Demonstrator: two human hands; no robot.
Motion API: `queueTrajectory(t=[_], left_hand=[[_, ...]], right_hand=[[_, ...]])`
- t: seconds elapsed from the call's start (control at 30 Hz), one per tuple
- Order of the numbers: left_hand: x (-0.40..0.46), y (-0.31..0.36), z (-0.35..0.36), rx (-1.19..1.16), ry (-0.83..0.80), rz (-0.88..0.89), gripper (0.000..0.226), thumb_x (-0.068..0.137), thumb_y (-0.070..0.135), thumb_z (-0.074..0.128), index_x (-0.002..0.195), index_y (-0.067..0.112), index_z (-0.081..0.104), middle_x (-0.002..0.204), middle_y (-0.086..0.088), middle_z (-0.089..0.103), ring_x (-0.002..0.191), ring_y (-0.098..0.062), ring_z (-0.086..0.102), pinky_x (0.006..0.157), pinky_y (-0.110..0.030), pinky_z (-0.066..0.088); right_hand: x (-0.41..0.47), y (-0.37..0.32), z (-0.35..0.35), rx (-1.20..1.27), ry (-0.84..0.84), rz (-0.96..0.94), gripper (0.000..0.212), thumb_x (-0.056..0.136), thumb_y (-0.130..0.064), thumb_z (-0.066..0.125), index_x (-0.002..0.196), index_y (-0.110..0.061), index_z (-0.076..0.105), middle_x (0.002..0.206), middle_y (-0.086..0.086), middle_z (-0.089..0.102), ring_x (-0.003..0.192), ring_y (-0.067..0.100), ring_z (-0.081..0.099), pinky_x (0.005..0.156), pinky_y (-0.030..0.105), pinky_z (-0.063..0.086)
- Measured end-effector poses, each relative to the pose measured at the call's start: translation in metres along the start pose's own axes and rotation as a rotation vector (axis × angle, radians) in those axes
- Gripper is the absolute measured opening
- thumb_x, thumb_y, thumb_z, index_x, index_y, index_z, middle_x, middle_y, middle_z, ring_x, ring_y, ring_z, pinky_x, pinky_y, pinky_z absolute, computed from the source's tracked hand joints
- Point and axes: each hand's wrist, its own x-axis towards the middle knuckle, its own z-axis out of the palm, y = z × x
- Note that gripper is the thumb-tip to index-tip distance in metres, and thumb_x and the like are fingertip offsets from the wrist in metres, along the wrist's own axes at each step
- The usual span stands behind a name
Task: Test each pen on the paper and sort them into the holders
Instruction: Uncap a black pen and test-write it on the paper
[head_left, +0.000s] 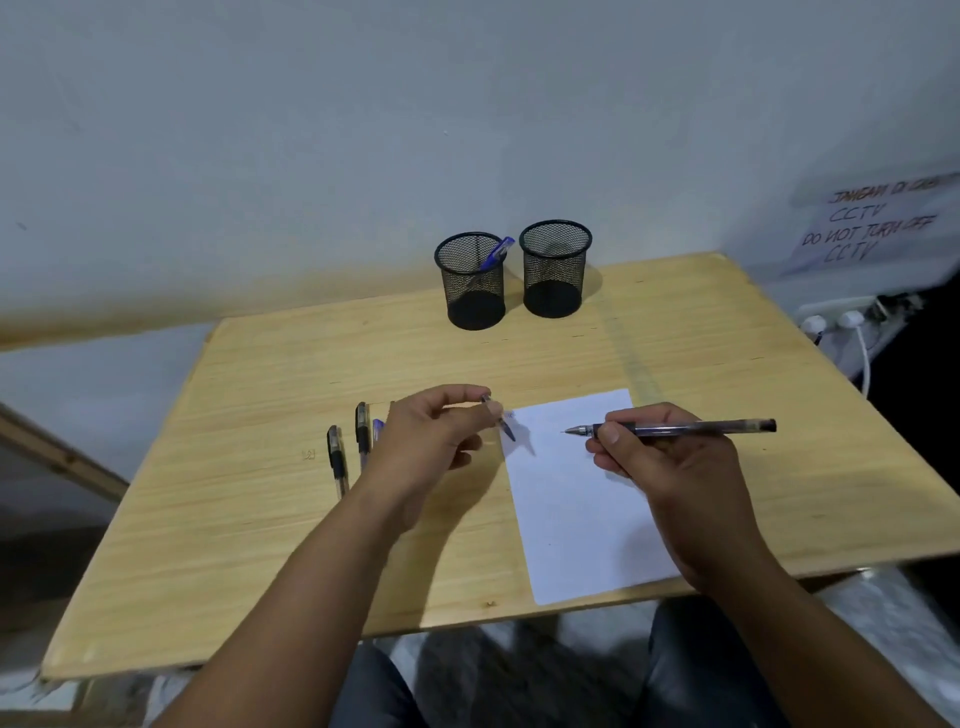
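My right hand (670, 462) grips an uncapped clear pen (691, 428), tip pointing left just above the white paper (576, 519). My left hand (426, 441) pinches the pen's cap (500, 419) at the paper's top left corner. Left of that hand, capped pens (337, 460) lie on the wooden table (249, 519); one is partly hidden behind the hand. At the back stand two black mesh holders: the left holder (470, 283) has a blue pen (494, 254) in it, and inside the right holder (555, 270) I see no pen.
A wall runs close behind the table. At the right, beyond the table edge, sit a power strip with a white cable (852, 325) and a handwritten notice (867, 223). My knees show below the table's front edge.
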Motion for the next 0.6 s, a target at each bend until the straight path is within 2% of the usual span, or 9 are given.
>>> queueTrajectory(t=[0.07,0.17,0.4,0.6], left_hand=[[-0.012,-0.001,0.009,-0.128,-0.041,-0.047,0.020,0.081,0.019,0.079,0.101,0.017,0.073,0.084,-0.004,0.074,0.062,-0.011,0.058,0.070,-0.029,0.051],[-0.023,-0.004,0.023,-0.246,-0.058,-0.078,0.018,0.083,0.013,0.076,0.100,0.011,0.071,0.085,-0.008,0.075,0.060,-0.012,0.057,0.070,-0.028,0.051],[-0.032,-0.002,0.041,-0.298,-0.046,-0.072,0.003,0.083,0.013,0.073,0.084,0.010,0.076,0.080,-0.009,0.074,0.057,-0.009,0.055,0.066,-0.025,0.049],[-0.037,0.000,0.047,-0.333,-0.047,-0.066,0.014,0.072,0.019,0.077,0.082,0.009,0.076,0.080,-0.010,0.074,0.058,-0.010,0.056,0.065,-0.024,0.050]], right_hand=[[0.000,-0.001,-0.002,-0.085,0.001,-0.044,0.012,0.082,-0.017,0.077,0.085,-0.028,0.075,0.084,0.001,0.078,0.083,0.023,0.075,0.081,0.044,0.058],[-0.002,-0.003,-0.003,-0.151,0.023,-0.083,0.011,0.081,-0.020,0.078,0.084,-0.030,0.075,0.085,-0.005,0.078,0.083,0.018,0.075,0.081,0.047,0.059],[-0.006,-0.005,-0.007,-0.125,0.046,-0.095,0.019,0.081,-0.015,0.079,0.079,-0.033,0.074,0.084,-0.005,0.078,0.081,0.014,0.074,0.076,0.038,0.058],[-0.009,-0.005,-0.008,-0.141,0.037,-0.113,0.017,0.080,-0.014,0.079,0.081,-0.030,0.074,0.084,-0.009,0.077,0.079,0.009,0.073,0.071,0.027,0.053]])
